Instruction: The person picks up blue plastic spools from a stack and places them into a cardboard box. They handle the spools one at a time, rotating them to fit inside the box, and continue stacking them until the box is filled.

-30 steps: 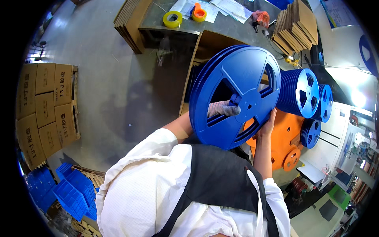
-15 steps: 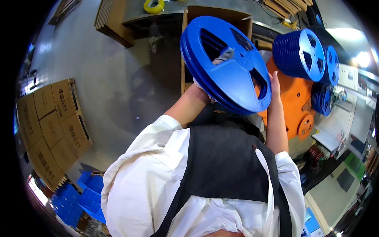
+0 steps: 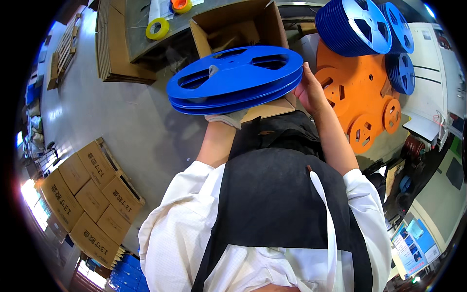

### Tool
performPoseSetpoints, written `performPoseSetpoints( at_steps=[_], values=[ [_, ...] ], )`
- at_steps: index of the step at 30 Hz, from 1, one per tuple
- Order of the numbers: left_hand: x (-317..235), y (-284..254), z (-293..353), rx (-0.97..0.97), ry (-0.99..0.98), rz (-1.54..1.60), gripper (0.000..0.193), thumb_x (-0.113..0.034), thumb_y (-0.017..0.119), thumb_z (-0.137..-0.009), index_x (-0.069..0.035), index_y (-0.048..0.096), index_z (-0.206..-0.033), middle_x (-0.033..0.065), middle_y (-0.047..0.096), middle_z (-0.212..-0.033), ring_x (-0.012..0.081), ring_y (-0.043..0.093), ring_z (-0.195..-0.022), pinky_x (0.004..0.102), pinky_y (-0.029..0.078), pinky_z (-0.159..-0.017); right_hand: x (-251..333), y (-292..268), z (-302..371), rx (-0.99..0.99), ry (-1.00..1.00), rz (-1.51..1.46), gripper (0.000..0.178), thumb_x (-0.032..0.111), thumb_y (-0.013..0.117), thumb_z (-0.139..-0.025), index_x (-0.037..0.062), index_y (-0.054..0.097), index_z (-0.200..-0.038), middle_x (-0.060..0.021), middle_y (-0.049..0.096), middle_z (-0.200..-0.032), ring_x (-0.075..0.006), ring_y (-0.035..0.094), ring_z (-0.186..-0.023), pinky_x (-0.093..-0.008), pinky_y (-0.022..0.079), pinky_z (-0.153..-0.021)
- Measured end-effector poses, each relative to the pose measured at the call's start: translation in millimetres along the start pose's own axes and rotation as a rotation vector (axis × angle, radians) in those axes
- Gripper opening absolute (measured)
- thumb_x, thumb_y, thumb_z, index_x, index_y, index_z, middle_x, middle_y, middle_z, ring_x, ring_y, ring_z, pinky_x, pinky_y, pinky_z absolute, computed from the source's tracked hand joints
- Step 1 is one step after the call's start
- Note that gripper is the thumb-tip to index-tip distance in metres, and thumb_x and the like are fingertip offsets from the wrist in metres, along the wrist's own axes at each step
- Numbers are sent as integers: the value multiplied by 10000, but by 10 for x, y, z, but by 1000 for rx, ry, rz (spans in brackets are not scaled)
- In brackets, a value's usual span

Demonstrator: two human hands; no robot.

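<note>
A small stack of blue plastic reels (image 3: 243, 87) is held nearly level in front of me, over an open cardboard box (image 3: 200, 41). My left hand (image 3: 226, 118), in a grey glove, grips the stack from below at its near left; a gloved fingertip shows through a cut-out in the top reel. On the right, my bare right hand (image 3: 310, 92) holds the reels' rim, thumb up along the edge and the other fingers partly hidden. The stack covers the middle of the box, whose near flap (image 3: 272, 108) shows beneath it.
An orange rack (image 3: 362, 73) at the right bears a tall stack of blue reels (image 3: 340, 29) and two smaller ones. Behind the box is a grey table (image 3: 138, 41) with yellow tape (image 3: 157, 29). Folded cardboard (image 3: 112, 44) and palletised cartons (image 3: 92, 194) are at left.
The reels have swung from a steep tilt to nearly level and moved left, with both hands still on them. My view has shifted, showing more of the box and the rack.
</note>
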State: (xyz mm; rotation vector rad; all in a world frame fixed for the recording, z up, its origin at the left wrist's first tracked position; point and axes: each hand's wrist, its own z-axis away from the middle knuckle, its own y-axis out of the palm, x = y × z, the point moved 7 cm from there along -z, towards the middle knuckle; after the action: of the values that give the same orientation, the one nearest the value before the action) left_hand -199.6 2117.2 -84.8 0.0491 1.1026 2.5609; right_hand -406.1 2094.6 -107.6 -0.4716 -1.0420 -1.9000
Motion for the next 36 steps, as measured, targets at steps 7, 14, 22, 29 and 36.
performPoseSetpoints(
  at_steps=[7,14,22,29,36],
  values=[
    [-45,55,32,-74,67,-67,611,-464,528,-934,-129,357,-1416,133,451,-1397,380,490,-1206,579,432,-989,42,10,38,17,16,83,547,436,463,-980,90,387,-1398,-93,548,-1281,-197,580,-1098,-342,485,-900],
    [-419,-464,-53,-108,141,-238,598,-406,561,-919,-118,368,-1406,113,480,-1334,329,504,-1147,519,442,-946,-357,-1128,-70,-231,135,270,646,412,515,-962,40,307,-1448,-164,407,-1427,-269,562,-1118,-352,491,-876],
    [-501,-1636,223,-383,162,-393,588,-339,599,-902,-105,380,-1395,90,513,-1261,271,520,-1080,450,454,-898,-1828,-1631,-710,-172,531,576,520,360,543,-956,48,444,-1360,-94,548,-1272,-189,591,-1018,-300,496,-785],
    [-31,-2149,-256,-430,41,-490,585,-281,632,-886,-94,390,-1385,70,542,-1197,219,534,-1021,390,465,-856,-2560,-951,-2330,172,-181,1452,610,289,655,-840,70,444,-1368,-207,459,-1378,-382,434,-1271,-437,367,-1054],
    [71,-2143,-927,-318,-28,-616,586,-223,665,-871,-82,401,-1375,50,570,-1134,168,548,-962,330,475,-813,-3266,95,-3147,728,-525,2097,656,388,578,-894,264,297,-1473,-12,129,-1580,-286,102,-1453,-569,177,-1128]
  ],
)
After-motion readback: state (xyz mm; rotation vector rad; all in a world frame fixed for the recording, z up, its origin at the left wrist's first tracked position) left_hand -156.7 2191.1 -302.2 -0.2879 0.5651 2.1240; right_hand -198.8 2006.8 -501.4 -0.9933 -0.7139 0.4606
